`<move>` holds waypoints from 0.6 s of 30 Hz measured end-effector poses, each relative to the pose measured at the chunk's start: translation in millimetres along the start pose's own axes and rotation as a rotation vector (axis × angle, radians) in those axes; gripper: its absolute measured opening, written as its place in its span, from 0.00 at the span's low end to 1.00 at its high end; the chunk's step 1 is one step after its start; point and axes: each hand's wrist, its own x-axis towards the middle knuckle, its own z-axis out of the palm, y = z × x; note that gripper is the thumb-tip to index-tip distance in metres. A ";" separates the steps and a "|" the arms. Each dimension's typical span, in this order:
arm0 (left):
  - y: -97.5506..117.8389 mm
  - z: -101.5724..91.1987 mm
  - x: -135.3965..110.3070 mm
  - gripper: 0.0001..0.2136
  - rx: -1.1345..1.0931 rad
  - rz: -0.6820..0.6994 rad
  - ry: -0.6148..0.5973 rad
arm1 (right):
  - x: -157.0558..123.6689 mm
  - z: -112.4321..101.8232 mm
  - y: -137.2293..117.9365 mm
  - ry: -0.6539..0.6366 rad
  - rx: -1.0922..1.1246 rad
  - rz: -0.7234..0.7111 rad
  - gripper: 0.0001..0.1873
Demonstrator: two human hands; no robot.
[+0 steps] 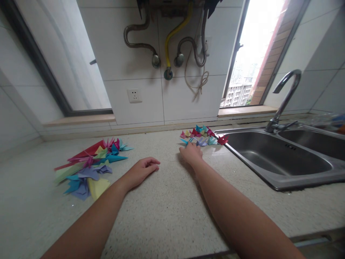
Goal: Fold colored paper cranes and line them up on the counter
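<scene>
My right hand (192, 153) reaches to the near edge of a group of small origami cranes (201, 132) beside the sink, in red, pink, yellow, teal and lilac. Its fingers are closed on a blue origami crane (185, 141), which my hand partly covers. On the counter rests my left hand (142, 172), empty, its fingers loosely curved and the thumb apart from them. Further left lies a larger spread of folded paper pieces (93, 163), with red, pink, blue, lilac, green and yellow ones overlapping.
A speckled pale countertop (161, 216) runs beneath both hands. At right is a steel double sink (258, 172) with a curved faucet (289, 81). Hoses and a yellow pipe (167, 46) hang on the tiled wall above a socket (134, 96). Windows flank them.
</scene>
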 end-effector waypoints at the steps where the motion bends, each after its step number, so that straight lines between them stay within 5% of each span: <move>1: -0.4 0.0 0.2 0.16 0.004 0.003 0.001 | 0.2 -0.2 0.0 -0.002 0.004 0.006 0.30; 18: -3.9 0.2 0.9 0.15 -0.015 0.018 -0.001 | 1.0 -0.7 -0.1 -0.005 0.019 0.035 0.32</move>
